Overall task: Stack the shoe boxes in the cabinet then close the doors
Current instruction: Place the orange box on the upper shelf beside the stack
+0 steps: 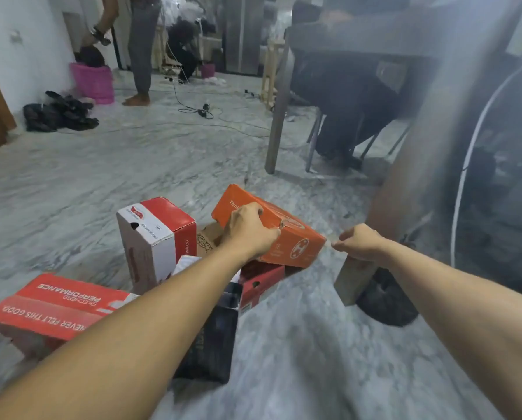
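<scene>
Grey marbled floor [169, 153] carries everything; cables trail across it toward its far edge, where a standing person [141, 47] is beside a pink basket [94, 83], and a table leg [279, 107] comes down right of centre. A large blurred brown panel [405, 189] at the floor's right edge may be the cabinet door, though I cannot tell.

Shoe boxes cluster at the near middle of the floor. Largest is the red box [44, 307] lying near the left edge, printed "SKECHERS PERFORMANCE" and "NEVER FELT THIS GOOD". Behind it a white-and-red box [153, 237] stands on end, its side lettering too small to read apart from "COMPANY". The orange box [279, 234] sits tilted on top of the pile, lifted at its far end, with a round white logo on its side and a word beginning "Thin". A black box [214, 334] and a small red box [261, 283] lie under the forearm.

The left hand [249, 230] grips the orange box's upper long edge, fingers curled over it. The right hand [359, 242] is just off the box's near corner, fingers curled in a pinch; whether it holds anything is unclear.

To lift cleanly, I judge the right hand should take the free corner so the box levels before it is carried, keeping the lid closed.
</scene>
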